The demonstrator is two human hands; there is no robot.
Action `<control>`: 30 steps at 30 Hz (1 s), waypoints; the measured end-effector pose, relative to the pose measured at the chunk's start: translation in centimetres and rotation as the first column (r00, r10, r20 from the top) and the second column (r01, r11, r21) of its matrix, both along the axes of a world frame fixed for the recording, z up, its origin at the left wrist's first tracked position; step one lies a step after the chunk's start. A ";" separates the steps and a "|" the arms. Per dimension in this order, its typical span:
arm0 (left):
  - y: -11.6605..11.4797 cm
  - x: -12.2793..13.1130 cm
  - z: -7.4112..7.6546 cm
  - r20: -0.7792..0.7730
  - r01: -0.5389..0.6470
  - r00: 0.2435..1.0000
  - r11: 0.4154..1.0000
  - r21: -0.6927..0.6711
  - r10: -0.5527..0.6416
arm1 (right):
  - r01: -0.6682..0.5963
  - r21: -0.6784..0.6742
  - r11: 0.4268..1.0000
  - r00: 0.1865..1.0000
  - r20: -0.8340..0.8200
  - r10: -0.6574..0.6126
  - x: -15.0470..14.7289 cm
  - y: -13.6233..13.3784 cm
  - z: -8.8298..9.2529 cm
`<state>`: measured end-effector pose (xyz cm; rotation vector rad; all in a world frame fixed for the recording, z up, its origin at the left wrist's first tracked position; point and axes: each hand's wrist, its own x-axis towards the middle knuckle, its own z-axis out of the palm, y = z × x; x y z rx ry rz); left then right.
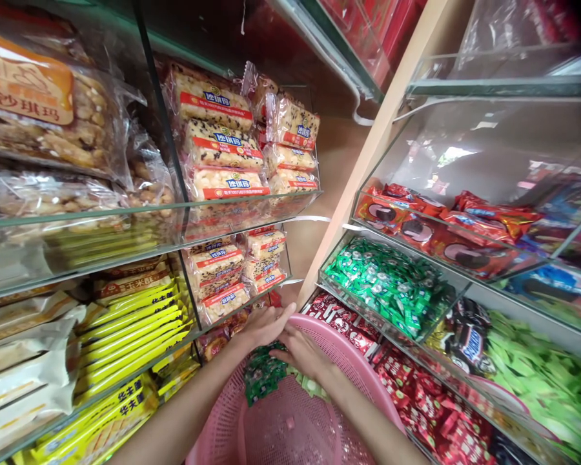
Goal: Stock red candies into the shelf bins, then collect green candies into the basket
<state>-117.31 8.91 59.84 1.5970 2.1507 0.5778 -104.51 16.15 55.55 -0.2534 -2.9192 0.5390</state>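
A pink perforated plastic basket (368, 394) sits low in front of me. Green-wrapped sweets (265, 373) lie in its far left part, and a few light green packets (314, 387) lie beside them. My left hand (267, 324) is at the basket's far rim, its fingers stretched out flat toward the right. Just below it, over the basket's inside, is my right hand (300, 350). Its thumb is apart from its fingers, and its fingertips come close to the left hand. No item shows in either hand, though their undersides are hidden.
Glass shelves on the left hold sachima bars (227, 145) and yellow wafer packs (130, 342). On the right, glass bins hold green sweets (387, 284), red packets (430, 407), a Snickers bar (472, 345) and light green packets (537, 381). A wooden upright (351, 200) stands between.
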 end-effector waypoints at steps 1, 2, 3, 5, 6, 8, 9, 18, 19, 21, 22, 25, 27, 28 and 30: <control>0.0 0.0 -0.1 -0.001 -0.006 1.000 1.000 -0.006 0.006 | 0.001 0.004 1.000 1.000 0.002 -0.001 0.0 0.0 0.0; -0.1 -0.1 -0.2 -0.001 -0.010 1.000 1.000 -0.011 0.010 | 0.002 0.010 1.000 1.000 0.003 -0.002 0.0 -0.1 0.0; -0.1 -0.1 -0.2 -0.001 -0.011 1.000 1.000 -0.013 0.011 | 0.003 0.017 1.000 1.000 0.006 -0.003 0.0 -0.2 0.0; -0.2 -0.2 -0.3 0.004 -0.002 1.000 1.000 -0.011 0.002 | 0.008 0.029 1.000 1.000 0.011 -0.008 -0.1 -0.3 0.1; -0.2 -0.2 -0.3 0.007 0.001 1.000 1.000 -0.009 -0.001 | 0.009 0.032 0.999 1.000 0.015 -0.009 -0.1 -0.4 0.1; -0.2 -0.2 -0.3 0.011 -0.003 1.000 1.000 -0.011 0.003 | 0.007 0.035 0.999 1.000 0.019 -0.008 -0.1 -0.5 0.1; -0.2 -0.1 -0.2 0.013 -0.008 1.000 1.000 -0.014 0.008 | 0.007 0.038 0.999 1.000 0.020 -0.008 -0.1 -0.5 0.2; 0.0 0.3 0.1 0.000 -0.011 1.000 1.000 -0.027 0.011 | -0.027 0.108 0.994 1.000 0.001 0.027 -0.2 -1.5 0.0; 0.0 0.4 0.1 -0.005 -0.012 1.000 0.999 -0.032 0.012 | -0.050 0.115 0.992 0.999 0.008 0.050 -0.2 -1.6 0.0; 0.1 0.5 0.2 -0.011 -0.004 1.000 0.999 -0.035 0.003 | -0.080 0.122 0.989 0.997 0.013 0.079 -0.2 -1.8 0.0; 0.1 0.5 0.2 -0.014 0.001 1.000 0.999 -0.035 -0.001 | -0.085 0.121 0.989 0.996 0.009 0.085 -0.1 -1.8 0.1; 0.1 0.5 0.3 -0.018 0.003 1.000 0.999 -0.037 -0.004 | -0.056 0.112 0.992 0.998 -0.026 0.059 0.2 -1.4 0.2; 0.0 0.5 0.4 -0.016 -0.005 1.000 0.999 -0.043 0.005 | -0.024 0.105 0.994 0.999 -0.043 0.029 0.4 -1.0 0.2; 0.0 0.5 0.4 -0.012 -0.004 1.000 0.999 -0.044 0.004 | -0.009 0.103 0.995 0.999 -0.045 0.013 0.5 -0.8 0.1; 0.0 0.6 0.4 -0.004 0.002 1.000 0.999 -0.038 -0.002 | 0.008 0.096 0.995 0.999 -0.037 -0.005 0.6 -0.4 -0.1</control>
